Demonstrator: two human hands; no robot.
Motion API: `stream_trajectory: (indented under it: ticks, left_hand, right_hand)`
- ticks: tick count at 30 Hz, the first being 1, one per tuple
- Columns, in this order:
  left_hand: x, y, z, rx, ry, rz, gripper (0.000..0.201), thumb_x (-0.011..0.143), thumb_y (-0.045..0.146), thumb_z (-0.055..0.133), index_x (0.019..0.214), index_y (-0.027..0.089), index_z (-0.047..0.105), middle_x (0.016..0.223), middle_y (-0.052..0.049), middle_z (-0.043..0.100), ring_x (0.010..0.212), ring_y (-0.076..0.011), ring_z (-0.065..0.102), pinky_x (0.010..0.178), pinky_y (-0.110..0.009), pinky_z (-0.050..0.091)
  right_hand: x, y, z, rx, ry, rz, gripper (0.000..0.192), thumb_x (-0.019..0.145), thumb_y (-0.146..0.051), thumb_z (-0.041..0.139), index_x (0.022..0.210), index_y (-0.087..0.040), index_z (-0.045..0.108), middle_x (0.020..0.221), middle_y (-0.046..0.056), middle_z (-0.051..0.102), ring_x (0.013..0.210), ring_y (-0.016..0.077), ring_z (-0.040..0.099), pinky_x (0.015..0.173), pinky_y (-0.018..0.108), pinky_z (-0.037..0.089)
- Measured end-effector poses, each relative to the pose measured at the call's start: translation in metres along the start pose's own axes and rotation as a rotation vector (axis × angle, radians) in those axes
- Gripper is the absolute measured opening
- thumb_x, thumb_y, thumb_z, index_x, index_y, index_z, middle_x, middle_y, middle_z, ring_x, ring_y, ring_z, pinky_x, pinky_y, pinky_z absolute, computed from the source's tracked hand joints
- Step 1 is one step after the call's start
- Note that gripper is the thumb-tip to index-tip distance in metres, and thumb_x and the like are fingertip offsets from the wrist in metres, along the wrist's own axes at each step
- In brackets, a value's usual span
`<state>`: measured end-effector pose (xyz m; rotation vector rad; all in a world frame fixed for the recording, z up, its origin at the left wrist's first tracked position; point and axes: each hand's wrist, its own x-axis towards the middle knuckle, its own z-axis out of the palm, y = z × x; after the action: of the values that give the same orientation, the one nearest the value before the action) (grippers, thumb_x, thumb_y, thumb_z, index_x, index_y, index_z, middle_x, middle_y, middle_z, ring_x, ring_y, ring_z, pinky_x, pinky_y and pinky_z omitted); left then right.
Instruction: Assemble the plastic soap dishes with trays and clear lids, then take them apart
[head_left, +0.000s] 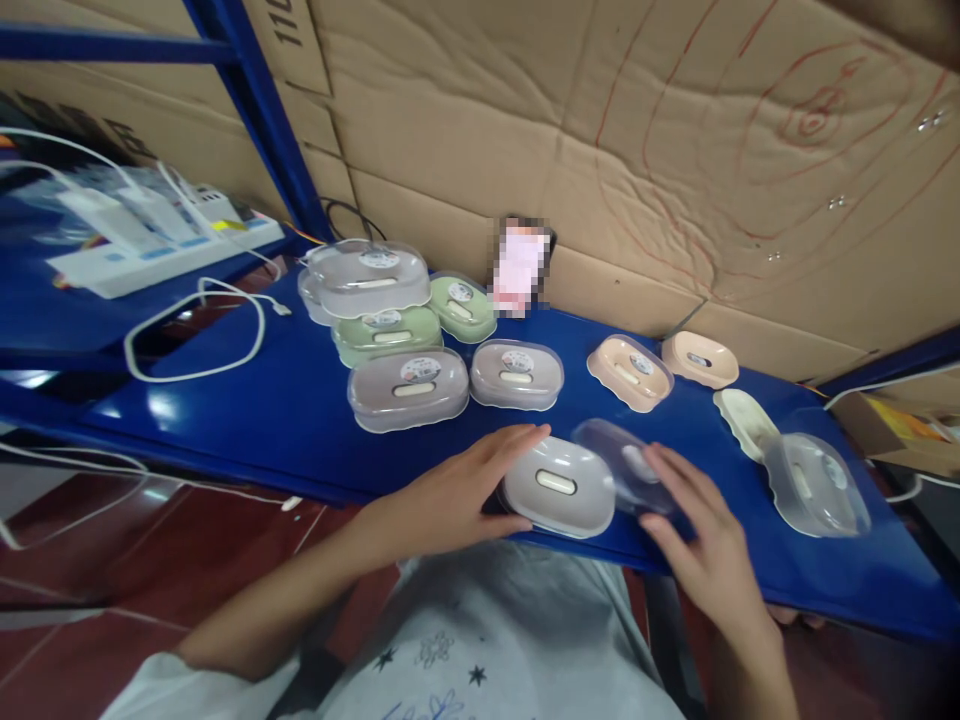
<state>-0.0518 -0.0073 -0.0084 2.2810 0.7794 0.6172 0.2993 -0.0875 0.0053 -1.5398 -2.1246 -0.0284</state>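
My left hand (457, 495) lies flat on the blue shelf (285, 420), its fingers against the left side of a grey soap box with a frosted lid (559, 487). To the right of that box my right hand (694, 530) rests with its fingertips on a loose clear lid (619, 467) that leans against the box. Neither hand clasps anything fully. Closed soap boxes stand behind: a grey one (407, 388), another grey one (517, 373), a green one (386, 333) and a clear-lidded one (367, 277).
Two peach trays (630, 372) (700, 359) without lids, a cream tray (745, 422) and a clear lid (816, 484) lie at the right. A white cable (196, 335) and a power strip (161, 255) sit at the left. Cardboard (600, 130) lines the back.
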Motion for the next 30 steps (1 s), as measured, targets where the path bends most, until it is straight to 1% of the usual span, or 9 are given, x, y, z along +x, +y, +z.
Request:
stream_trajectory:
  ticks: [3,6,13,17,23,25,27,28,30]
  left_hand:
    - [0.0,-0.003,0.002,-0.023,0.03,0.021,0.107,0.097,0.043,0.081,0.176,0.037,0.009,0.176,-0.015,0.035,0.159,-0.0369,0.043,0.127,-0.059,0.044]
    - [-0.001,-0.005,0.003,-0.048,0.041,0.022,0.109,0.096,0.043,0.082,0.176,0.038,0.009,0.175,-0.015,0.038,0.158,-0.037,0.045,0.126,-0.06,0.044]
    - [-0.001,-0.004,0.001,-0.079,0.011,-0.017,0.098,0.096,0.044,0.082,0.174,0.039,0.022,0.172,-0.013,0.042,0.157,-0.0356,0.046,0.128,-0.058,0.042]
    - [-0.001,-0.003,0.0,-0.084,-0.011,-0.023,0.098,0.095,0.045,0.083,0.173,0.04,0.023,0.172,-0.012,0.041,0.157,-0.0366,0.045,0.129,-0.057,0.041]
    - [-0.001,-0.006,0.002,-0.06,-0.017,-0.011,0.102,0.097,0.045,0.081,0.174,0.043,0.015,0.174,-0.013,0.036,0.159,-0.037,0.042,0.128,-0.06,0.042]
    - [-0.002,-0.007,0.003,-0.038,0.044,-0.008,0.104,0.097,0.047,0.08,0.174,0.041,0.012,0.178,-0.014,0.027,0.163,-0.039,0.034,0.129,-0.062,0.04]
    - [-0.002,-0.007,0.003,-0.005,0.184,-0.004,0.1,0.098,0.048,0.078,0.174,0.037,0.014,0.179,-0.016,0.021,0.165,-0.0394,0.028,0.129,-0.062,0.039]
    - [-0.002,-0.006,0.003,0.016,0.283,0.004,0.092,0.1,0.046,0.076,0.172,0.035,0.02,0.177,-0.017,0.023,0.164,-0.0385,0.03,0.129,-0.061,0.04]
    - [-0.003,-0.003,0.002,0.05,0.493,0.047,0.067,0.103,0.037,0.071,0.161,0.029,0.039,0.164,-0.018,0.042,0.154,-0.0342,0.046,0.123,-0.055,0.048]
  right_hand:
    - [0.017,-0.039,0.02,-0.06,-0.047,-0.186,0.069,0.104,-0.054,0.067,0.167,-0.037,0.043,0.159,0.013,0.056,0.136,0.0373,0.061,0.107,0.058,0.056]
    - [0.024,-0.055,0.032,-0.109,-0.035,-0.249,0.071,0.104,-0.052,0.068,0.168,-0.034,0.042,0.156,0.017,0.056,0.133,0.0388,0.061,0.104,0.061,0.057]
    - [0.015,-0.05,0.043,-0.106,0.022,-0.259,0.08,0.105,-0.051,0.067,0.173,-0.031,0.031,0.162,0.019,0.051,0.146,0.044,0.053,0.109,0.068,0.055]
    - [0.01,-0.052,0.046,-0.019,-0.031,-0.309,0.086,0.105,-0.042,0.069,0.176,-0.026,0.023,0.172,0.017,0.042,0.16,0.0391,0.04,0.12,0.062,0.052]
    - [0.013,-0.045,0.042,0.039,-0.072,-0.296,0.076,0.105,-0.04,0.069,0.172,-0.033,0.033,0.174,0.011,0.04,0.161,0.0359,0.04,0.12,0.06,0.054]
    - [0.025,-0.037,0.036,0.064,-0.066,-0.309,0.074,0.105,-0.041,0.07,0.17,-0.034,0.037,0.173,0.01,0.042,0.158,0.0347,0.045,0.12,0.057,0.054]
    - [0.045,-0.032,0.028,0.074,0.009,-0.296,0.073,0.103,-0.04,0.072,0.169,-0.036,0.04,0.171,0.009,0.045,0.154,0.0337,0.051,0.121,0.055,0.053]
    - [0.058,-0.031,0.025,0.078,0.057,-0.28,0.074,0.102,-0.041,0.074,0.169,-0.037,0.041,0.17,0.009,0.047,0.152,0.0336,0.053,0.122,0.055,0.052]
    - [0.088,-0.034,0.023,0.091,0.121,-0.27,0.076,0.101,-0.042,0.076,0.169,-0.038,0.041,0.169,0.008,0.048,0.151,0.0338,0.054,0.125,0.055,0.049]
